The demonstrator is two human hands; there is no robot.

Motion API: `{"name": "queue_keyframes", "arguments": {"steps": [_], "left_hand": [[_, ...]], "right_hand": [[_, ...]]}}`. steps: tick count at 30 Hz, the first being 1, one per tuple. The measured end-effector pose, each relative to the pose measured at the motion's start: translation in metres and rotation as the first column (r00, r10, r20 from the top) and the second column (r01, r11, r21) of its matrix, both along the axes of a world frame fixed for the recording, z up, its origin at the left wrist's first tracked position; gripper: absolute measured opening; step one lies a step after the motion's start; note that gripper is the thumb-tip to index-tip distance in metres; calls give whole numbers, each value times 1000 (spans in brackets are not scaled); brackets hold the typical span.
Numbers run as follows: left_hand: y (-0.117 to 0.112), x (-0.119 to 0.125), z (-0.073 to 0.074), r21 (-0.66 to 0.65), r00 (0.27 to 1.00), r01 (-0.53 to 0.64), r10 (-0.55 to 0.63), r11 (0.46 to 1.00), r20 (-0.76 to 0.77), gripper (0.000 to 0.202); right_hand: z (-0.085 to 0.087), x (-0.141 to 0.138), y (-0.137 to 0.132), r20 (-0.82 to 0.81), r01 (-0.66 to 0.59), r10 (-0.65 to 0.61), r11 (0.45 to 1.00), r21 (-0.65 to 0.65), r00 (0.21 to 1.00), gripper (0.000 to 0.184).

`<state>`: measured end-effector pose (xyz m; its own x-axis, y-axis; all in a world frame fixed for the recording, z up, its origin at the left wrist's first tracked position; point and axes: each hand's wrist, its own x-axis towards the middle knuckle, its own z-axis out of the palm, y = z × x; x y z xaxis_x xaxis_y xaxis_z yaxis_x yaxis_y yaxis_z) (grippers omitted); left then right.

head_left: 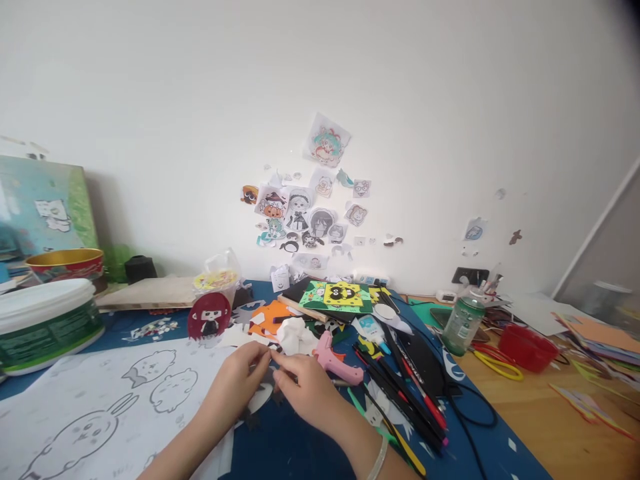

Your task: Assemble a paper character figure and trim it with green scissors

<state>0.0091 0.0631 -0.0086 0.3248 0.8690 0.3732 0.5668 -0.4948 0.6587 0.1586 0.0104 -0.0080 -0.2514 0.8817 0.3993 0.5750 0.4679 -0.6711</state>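
fingertips of the left hand (240, 380) and right hand (306, 390) meet, pinched together on a small scrap (273, 360) too tiny to identify, low over the blue mat (300, 447). a pink glue gun (336, 361) lies just beside the right hand. a printed sheet (100, 407) of animal outlines lies to the left.

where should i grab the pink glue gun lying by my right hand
Grip the glue gun across the middle of its body, probably coming down from above. It lies flat on its side on the blue mat just beyond the right hand, and pens crowd its right side.
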Motion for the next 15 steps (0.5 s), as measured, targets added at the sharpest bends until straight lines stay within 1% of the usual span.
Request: {"name": "queue_keyframes", "arguments": {"steps": [4, 7, 12, 15], "left_hand": [[1, 0, -2, -5, 1000, -3, 3, 1000, -6, 26], [1, 0, -1, -15, 1000, -14, 14, 1000, -14, 26], [1, -1, 2, -49, 996, -74, 76, 996, 36, 26], [1, -1, 1, -82, 996, -58, 63, 995, 56, 31]], "right_hand": [[1, 1, 0, 49, 18, -19, 1000, 16, 999, 36], [3, 2, 0, 45, 17, -18, 1000, 5, 999, 38], [2, 3, 2, -57, 15, -18, 998, -55, 998, 37], [0, 4, 5, -140, 18, -32, 995, -98, 990, 34]]}}
